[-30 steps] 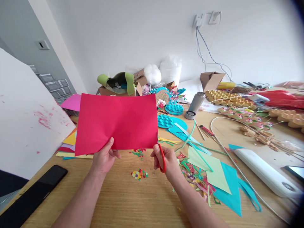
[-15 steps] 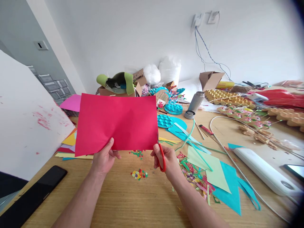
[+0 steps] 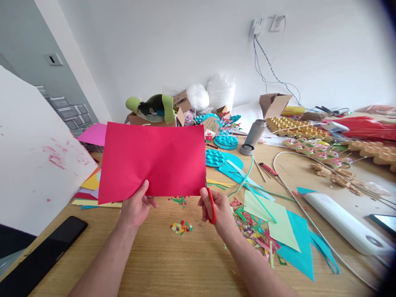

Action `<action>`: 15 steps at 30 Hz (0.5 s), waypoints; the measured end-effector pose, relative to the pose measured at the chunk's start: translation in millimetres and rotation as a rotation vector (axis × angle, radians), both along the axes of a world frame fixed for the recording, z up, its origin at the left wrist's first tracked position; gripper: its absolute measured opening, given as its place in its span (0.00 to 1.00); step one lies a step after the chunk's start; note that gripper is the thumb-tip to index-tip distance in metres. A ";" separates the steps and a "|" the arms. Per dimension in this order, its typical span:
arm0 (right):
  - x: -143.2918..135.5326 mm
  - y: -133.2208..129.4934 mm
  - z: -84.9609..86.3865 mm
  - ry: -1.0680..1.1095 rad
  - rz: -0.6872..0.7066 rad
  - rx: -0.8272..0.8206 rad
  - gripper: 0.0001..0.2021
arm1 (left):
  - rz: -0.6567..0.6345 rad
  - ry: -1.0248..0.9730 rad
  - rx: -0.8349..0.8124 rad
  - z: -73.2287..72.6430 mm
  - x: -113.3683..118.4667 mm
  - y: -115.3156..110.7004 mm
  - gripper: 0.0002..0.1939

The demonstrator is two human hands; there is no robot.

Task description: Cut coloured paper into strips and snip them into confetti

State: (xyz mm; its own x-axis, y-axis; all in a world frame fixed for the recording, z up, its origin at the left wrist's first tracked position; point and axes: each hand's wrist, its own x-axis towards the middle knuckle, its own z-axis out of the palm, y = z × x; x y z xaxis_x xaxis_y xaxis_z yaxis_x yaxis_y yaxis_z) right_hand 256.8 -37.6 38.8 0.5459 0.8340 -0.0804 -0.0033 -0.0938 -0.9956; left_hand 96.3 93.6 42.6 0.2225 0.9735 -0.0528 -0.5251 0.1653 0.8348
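A sheet of red paper (image 3: 154,159) is held up above the table, its broad side facing me. My left hand (image 3: 136,204) grips its lower edge, thumb in front and fingers behind. In my right hand (image 3: 218,210) is a pair of scissors (image 3: 211,206) with red handles, blades pointing up along the sheet's right edge. Whether the blades bite into the paper I cannot tell. The right thumb is at the sheet's lower right corner. Below the sheet lie a small heap of coloured paper dots (image 3: 181,227) and some green and red bits (image 3: 178,200).
Paper scraps (image 3: 252,231), a pale green sheet (image 3: 272,218) and blue paper (image 3: 298,243) lie to the right. A black phone (image 3: 46,255) is at the left. A metal flask (image 3: 254,136), a white device (image 3: 343,222) and egg trays (image 3: 300,128) stand further off.
Almost nothing differs. The red sheet and both hands have shifted very slightly to the right.
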 end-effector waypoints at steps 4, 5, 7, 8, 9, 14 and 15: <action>0.4 -0.4 0.3 0.002 0.025 0.010 0.30 | -0.003 0.003 -0.006 1.0 0.1 -0.6 0.18; 0.6 -0.4 0.2 0.005 0.026 0.016 0.30 | 0.000 0.005 -0.008 0.8 0.1 -0.6 0.18; 1.1 -0.4 -0.3 0.012 0.027 0.031 0.30 | 0.004 0.011 -0.010 -0.3 0.1 -0.4 0.17; 1.4 -0.3 -0.5 0.012 0.027 0.035 0.30 | 0.001 0.016 -0.008 -1.0 0.1 -0.2 0.17; 1.6 -0.3 -0.7 0.010 0.027 0.037 0.30 | -0.001 0.019 -0.003 -1.7 0.0 0.0 0.17; 2.4 -0.1 -0.7 -0.001 0.022 0.037 0.30 | -0.008 0.031 0.028 -3.8 -0.3 0.4 0.17; 2.5 0.0 -0.8 0.001 0.020 0.039 0.30 | -0.010 0.033 0.032 -3.8 -0.4 0.3 0.17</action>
State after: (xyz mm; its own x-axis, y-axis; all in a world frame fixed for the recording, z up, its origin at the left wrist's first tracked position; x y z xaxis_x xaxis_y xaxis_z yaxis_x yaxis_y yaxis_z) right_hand 259.3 -37.5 38.0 0.5289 0.8474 -0.0478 -0.0026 -0.0547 -0.9985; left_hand 95.8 93.9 38.8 0.2307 0.9726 -0.0294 -0.4957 0.1435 0.8566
